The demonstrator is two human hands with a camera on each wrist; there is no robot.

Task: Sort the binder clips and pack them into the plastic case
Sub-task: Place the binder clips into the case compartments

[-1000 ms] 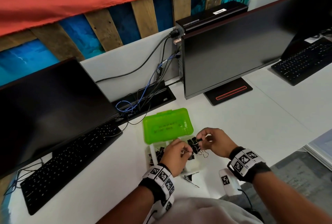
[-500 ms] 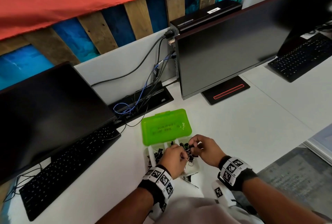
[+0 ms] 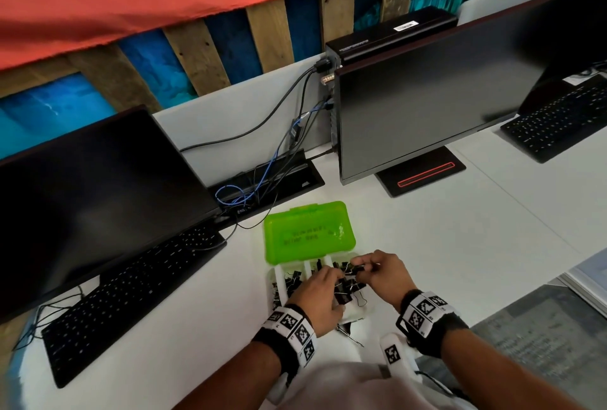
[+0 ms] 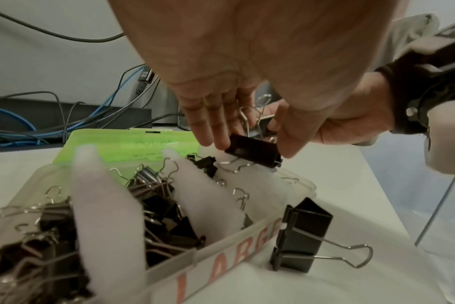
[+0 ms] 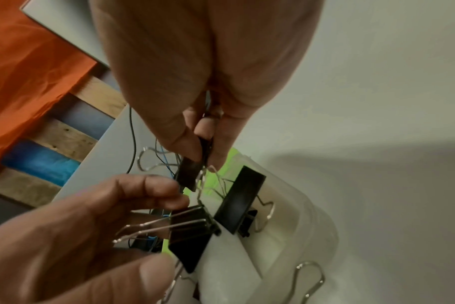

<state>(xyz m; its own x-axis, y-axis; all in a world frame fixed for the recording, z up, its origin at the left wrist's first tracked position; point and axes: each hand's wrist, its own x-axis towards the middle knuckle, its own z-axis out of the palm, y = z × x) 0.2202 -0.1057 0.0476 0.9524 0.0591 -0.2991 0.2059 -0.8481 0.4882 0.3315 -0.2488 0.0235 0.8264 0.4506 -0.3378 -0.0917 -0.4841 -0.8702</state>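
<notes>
The clear plastic case (image 3: 271, 278) lies open on the white desk, its green lid (image 3: 308, 235) folded back. White dividers split it, and several black binder clips (image 4: 153, 207) fill the compartments. My left hand (image 4: 255, 149) pinches a black binder clip (image 4: 252, 151) between fingers and thumb over the right compartment. My right hand (image 5: 204, 158) pinches a smaller black clip (image 5: 189, 173) just above. In the head view both hands (image 3: 328, 281) (image 3: 361, 270) meet over the case's right end. Another large clip (image 4: 301, 236) grips the case's front wall.
A keyboard (image 3: 131, 298) and monitor (image 3: 92, 199) stand at the left. A second monitor (image 3: 437, 97) is behind the case, with cables (image 3: 249, 189) between them. A loose wire handle (image 3: 351, 335) lies near the desk's front edge.
Both hands, each still holding a clip, have come down from above the case's right end to just over its right compartment.
</notes>
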